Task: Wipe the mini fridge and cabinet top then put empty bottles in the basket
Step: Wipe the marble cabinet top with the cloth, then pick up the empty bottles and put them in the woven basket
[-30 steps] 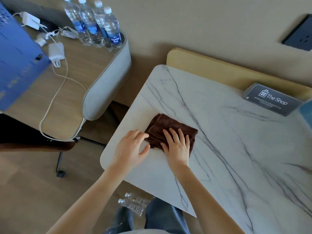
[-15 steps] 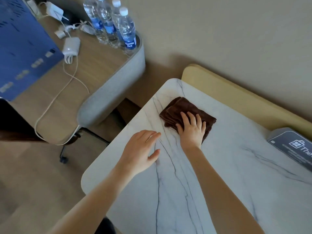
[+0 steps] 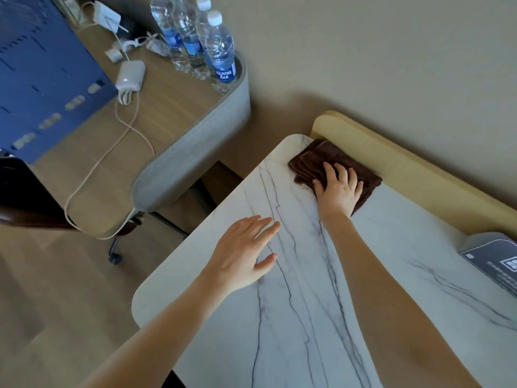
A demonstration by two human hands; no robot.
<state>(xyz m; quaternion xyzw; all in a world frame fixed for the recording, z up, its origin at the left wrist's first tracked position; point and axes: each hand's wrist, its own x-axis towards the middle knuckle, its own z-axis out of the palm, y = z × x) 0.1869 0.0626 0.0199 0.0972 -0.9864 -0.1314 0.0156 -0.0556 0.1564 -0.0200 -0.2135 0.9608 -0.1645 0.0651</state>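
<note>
A folded brown cloth [image 3: 316, 161] lies at the far left corner of the white marble cabinet top [image 3: 405, 289], against the tan back ledge. My right hand [image 3: 338, 190] presses flat on the cloth with fingers spread. My left hand [image 3: 243, 254] hovers or rests open on the marble nearer the left edge, holding nothing. Several clear water bottles [image 3: 195, 37] with white caps and blue labels stand upright on the wooden desk at the upper left.
The wooden desk [image 3: 156, 119] with a grey padded rim carries white chargers and a cable [image 3: 130, 77] and a blue perforated panel [image 3: 42, 79]. A grey sign stand [image 3: 495, 261] sits at the cabinet's right. A gap to the floor separates desk and cabinet.
My right hand has pushed the cloth from the near left part of the marble away to the far left corner. My left hand came off the cloth and stayed behind.
</note>
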